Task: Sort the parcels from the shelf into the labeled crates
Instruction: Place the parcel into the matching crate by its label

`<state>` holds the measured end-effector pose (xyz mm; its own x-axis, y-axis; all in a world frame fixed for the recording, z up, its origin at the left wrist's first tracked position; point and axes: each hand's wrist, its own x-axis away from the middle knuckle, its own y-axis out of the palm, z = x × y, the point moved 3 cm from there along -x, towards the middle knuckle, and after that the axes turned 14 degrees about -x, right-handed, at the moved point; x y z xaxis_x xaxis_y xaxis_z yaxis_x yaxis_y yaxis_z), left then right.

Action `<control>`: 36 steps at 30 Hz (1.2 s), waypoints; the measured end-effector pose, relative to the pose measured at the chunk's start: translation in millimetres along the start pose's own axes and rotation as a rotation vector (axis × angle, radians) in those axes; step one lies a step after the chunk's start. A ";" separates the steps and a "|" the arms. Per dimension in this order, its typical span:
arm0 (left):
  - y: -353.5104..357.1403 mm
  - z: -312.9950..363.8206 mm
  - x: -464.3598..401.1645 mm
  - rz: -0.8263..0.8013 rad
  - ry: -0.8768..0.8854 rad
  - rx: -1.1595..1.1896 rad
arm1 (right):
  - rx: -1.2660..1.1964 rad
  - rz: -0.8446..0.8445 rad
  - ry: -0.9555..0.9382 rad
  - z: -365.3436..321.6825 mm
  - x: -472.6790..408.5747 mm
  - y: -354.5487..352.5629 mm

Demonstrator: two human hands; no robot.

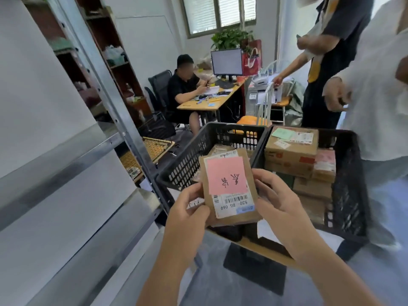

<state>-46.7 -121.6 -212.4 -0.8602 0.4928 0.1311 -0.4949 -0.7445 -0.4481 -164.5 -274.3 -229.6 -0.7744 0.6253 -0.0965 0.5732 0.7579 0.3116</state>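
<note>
Left hand [191,205] and right hand [278,198] both gripped a small cardboard parcel [229,187] bearing a pink note [227,176], held above the left black crate [189,164]. At two o'clock, the right black crate [348,191] contained stacked cardboard boxes [291,151]. At nine o'clock stood a metal shelf [72,155].

I see two bare forearms reaching up from the lower edge of my view, with no sleeves showing on them. The left hand [189,208] and right hand [280,202] wear no gloves, rings or watch.
</note>
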 end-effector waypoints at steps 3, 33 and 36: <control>22.0 16.4 -13.2 -0.014 0.020 -0.033 | -0.011 0.028 0.002 -2.0 -13.8 -24.8; 143.4 -1.9 -237.2 -0.445 0.250 -0.163 | 0.909 0.900 0.183 49.5 -51.3 -135.2; 148.8 -13.4 -247.5 -0.469 0.212 -0.182 | 0.960 0.830 0.185 66.7 -78.1 -128.9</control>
<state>94.2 -348.3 -323.3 -0.4994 0.8472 0.1813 -0.7739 -0.3422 -0.5329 -160.1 -408.4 -325.3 -0.0752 0.9961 -0.0458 0.8024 0.0332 -0.5958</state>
